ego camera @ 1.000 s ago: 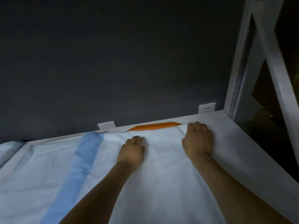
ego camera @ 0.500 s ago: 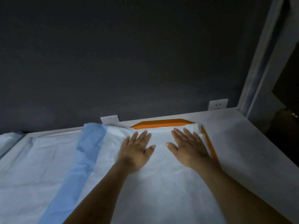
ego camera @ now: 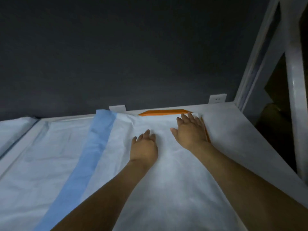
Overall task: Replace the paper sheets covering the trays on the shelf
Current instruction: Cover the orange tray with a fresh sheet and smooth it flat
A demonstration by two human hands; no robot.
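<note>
right grip (ego camera: pixel 190 130): flat, fingers straight and spread, clamped on nothing; it presses the far right corner of the paper sheet (ego camera: pixel 166 180), likely to seat that corner over the tray edge
left grip (ego camera: pixel 144 147): nearer, toward mid-sheet; fingers a little bent, tips on the paper, pinching nothing that shows; judged to pin the sheet so it does not slide under the other hand's push
paper sheet: white, spread over the tray from the far edge toward the viewer; faint creases near the hands
orange tray (ego camera: pixel 165 112): only a sliver of rim shows, along the far edge and down the right side just beside the right grip; the rest is hidden under the sheet, so the cover seems a touch short at that corner
blue strip (ego camera: pixel 93 155): runs front to back, left of the left grip; border or separate sheet, cannot tell
shelf (ego camera: pixel 233 130): pale board, bare to the right of the tray; a second sheet (ego camera: pixel 11 130) lies at far left
in the way: the dark wall (ego camera: pixel 116 47) stands close behind the far edge; the post (ego camera: pixel 297 97) stands at right; dim light hides fine folds
</note>
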